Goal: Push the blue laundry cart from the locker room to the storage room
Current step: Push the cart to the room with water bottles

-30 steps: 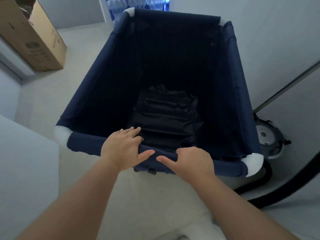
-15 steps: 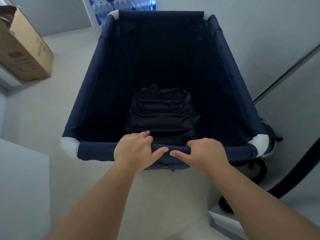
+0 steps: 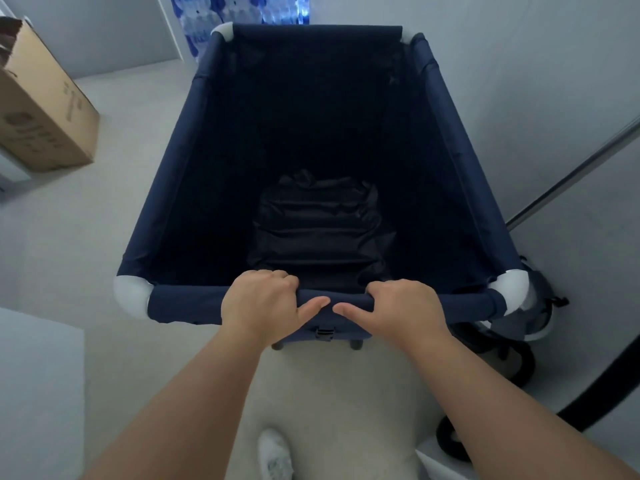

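Note:
The blue laundry cart [image 3: 183,161] fills the middle of the view, a deep navy fabric bin with white corner joints. A dark folded cloth [image 3: 317,226] lies at its bottom. My left hand [image 3: 259,303] and my right hand [image 3: 403,308] both grip the near top rail, fingers curled over it and thumbs pointing toward each other. The cart's wheels are mostly hidden beneath the bin.
An open cardboard box [image 3: 41,109] stands on the floor at the left. A grey wall runs close along the cart's right side, with a vacuum cleaner [image 3: 533,317] and black hose [image 3: 606,393] at its foot. Stacked water bottle packs [image 3: 242,8] lie ahead. A white block [image 3: 34,393] is at near left.
The cart has rolled forward and straightened. Both hands went from resting loosely on the near rail to gripping it. The vacuum cleaner slipped partly behind the cart's right corner.

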